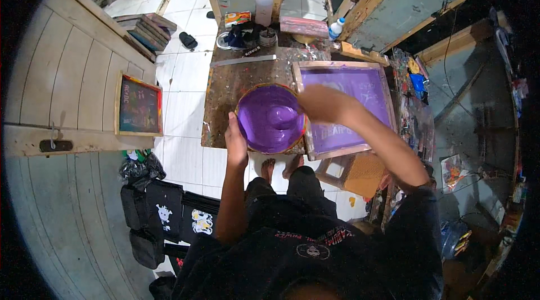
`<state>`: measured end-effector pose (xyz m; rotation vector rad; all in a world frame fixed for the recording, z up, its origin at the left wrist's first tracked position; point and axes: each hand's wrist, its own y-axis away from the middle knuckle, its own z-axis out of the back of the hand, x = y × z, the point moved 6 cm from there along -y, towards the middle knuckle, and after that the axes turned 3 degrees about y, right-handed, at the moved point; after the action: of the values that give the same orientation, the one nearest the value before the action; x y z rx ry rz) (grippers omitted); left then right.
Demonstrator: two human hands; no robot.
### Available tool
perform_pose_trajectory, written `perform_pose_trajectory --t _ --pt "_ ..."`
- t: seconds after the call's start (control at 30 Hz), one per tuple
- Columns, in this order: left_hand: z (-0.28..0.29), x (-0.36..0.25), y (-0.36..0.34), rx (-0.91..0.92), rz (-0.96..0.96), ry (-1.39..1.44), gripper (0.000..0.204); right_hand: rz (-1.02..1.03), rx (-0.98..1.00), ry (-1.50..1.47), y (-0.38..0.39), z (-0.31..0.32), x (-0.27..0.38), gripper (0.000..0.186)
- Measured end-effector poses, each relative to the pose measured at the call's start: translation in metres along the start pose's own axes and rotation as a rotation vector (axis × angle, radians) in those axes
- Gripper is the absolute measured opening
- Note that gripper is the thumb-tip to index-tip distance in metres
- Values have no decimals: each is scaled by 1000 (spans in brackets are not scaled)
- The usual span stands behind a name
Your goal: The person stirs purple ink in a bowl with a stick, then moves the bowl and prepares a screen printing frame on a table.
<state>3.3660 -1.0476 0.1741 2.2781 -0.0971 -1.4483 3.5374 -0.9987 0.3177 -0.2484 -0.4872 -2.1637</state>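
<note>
The person stands at a paint-stained wooden table point(225, 89) and looks down on a round bucket point(270, 120) that is full of thick purple paint. The bucket stands at the near edge of the table, just left of a wooden screen-printing frame point(343, 106) whose mesh is also covered with purple colour. The left hand point(236, 140) is on the left outer wall of the bucket, with the fingers closed around the rim and the side, so it grips the bucket. The right hand point(320, 103) is above the right rim of the bucket, at the border between the bucket and the frame; it is blurred, and I cannot tell if its fingers are closed on something or apart. At the far end of the table there are a translucent plastic bottle point(264, 8), a small dark jar point(268, 37), a dark cloth point(242, 34) and a long metal ruler point(243, 60). A bottle with a blue cap point(336, 28) stands farther to the right. On the white tiled floor point(183, 120) the bare feet point(280, 166) of the person show below the table edge. At the left, a framed picture point(139, 105) leans on a pale wooden door, and black printed shirts point(180, 214) lie near the floor.
</note>
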Motion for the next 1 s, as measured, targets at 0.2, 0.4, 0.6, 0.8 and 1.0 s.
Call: perform_pose_trajectory --t 0.2,0.4,0.6,0.8,1.0 --pt "-9 -6 1 29 -15 18 66 20 99 115 -7 -14 11 10" --pt "-10 16 -4 -5 37 7 65 -123 -126 27 -16 -7 23 11" --pt "8 21 -13 -56 -82 -36 64 -91 -116 161 -22 -18 2 11" --pt "0 4 -5 15 -12 78 61 23 -37 40 -5 -4 -8 13" --pt "7 4 -7 29 7 42 61 44 137 92 -7 -7 16 10"
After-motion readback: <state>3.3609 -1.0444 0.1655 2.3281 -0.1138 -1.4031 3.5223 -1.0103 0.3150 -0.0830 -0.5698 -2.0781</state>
